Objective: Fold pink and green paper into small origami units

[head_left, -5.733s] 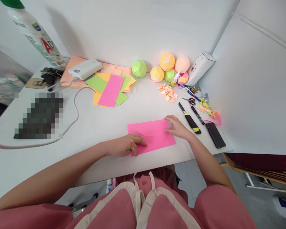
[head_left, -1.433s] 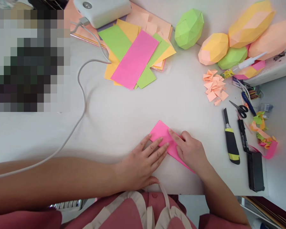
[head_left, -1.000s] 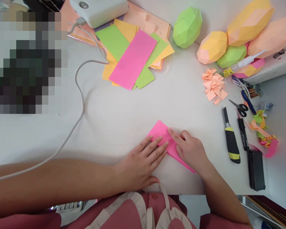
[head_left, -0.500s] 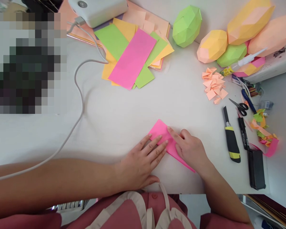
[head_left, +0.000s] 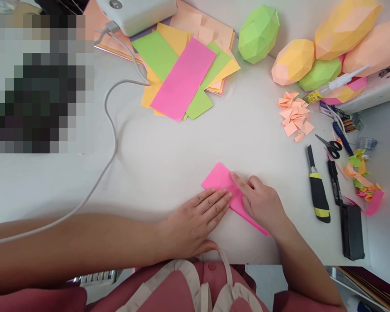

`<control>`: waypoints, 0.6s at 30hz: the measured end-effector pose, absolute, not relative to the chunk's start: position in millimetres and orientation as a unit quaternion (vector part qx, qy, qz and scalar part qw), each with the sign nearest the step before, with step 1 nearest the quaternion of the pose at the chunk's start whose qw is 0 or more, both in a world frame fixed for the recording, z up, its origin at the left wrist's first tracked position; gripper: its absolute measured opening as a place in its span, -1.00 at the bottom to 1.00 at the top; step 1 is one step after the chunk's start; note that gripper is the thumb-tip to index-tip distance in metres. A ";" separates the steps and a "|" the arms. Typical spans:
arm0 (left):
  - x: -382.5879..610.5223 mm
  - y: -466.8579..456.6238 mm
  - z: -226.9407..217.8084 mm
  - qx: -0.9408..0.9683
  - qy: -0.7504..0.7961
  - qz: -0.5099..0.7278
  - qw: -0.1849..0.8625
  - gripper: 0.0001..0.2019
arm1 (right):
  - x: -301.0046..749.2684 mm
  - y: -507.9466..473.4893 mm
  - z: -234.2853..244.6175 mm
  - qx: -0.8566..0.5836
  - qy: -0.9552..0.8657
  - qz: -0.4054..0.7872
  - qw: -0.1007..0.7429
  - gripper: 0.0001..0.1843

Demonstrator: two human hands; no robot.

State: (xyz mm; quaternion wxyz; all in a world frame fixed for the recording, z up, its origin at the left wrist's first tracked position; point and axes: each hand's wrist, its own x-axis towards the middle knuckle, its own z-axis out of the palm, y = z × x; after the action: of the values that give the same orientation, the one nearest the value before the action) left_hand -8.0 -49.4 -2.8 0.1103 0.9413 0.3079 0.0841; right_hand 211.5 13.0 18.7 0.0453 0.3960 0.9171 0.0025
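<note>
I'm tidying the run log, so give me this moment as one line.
left hand: touching pink paper | right hand: touching same paper, index finger extended | utility knife: lying beside black marker

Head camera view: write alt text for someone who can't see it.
A person's flat left hand and pointing right hand rest on a pink paper strip on a white table. Beyond them lie overlapping colored papers and faceted paper balls; scissors, a black pen and a utility knife lie to the right.
</note>
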 end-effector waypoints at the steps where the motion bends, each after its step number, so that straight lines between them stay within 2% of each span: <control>1: -8.1 -49.4 -2.8 0.941 0.308 0.086 0.110 -0.21 | 211.8 13.3 18.8 0.396 0.917 0.001 0.043 -0.42; 18: -7.6 -49.6 0.0 0.937 0.326 0.070 0.106 -0.24 | 207.2 12.7 19.0 0.412 0.907 -0.002 0.093 -0.37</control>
State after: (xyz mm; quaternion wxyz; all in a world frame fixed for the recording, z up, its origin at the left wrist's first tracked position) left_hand -7.6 -49.6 0.0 0.1059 0.9368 0.3260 0.0700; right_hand 207.2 12.7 19.0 0.0925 0.4115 0.9067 -0.0018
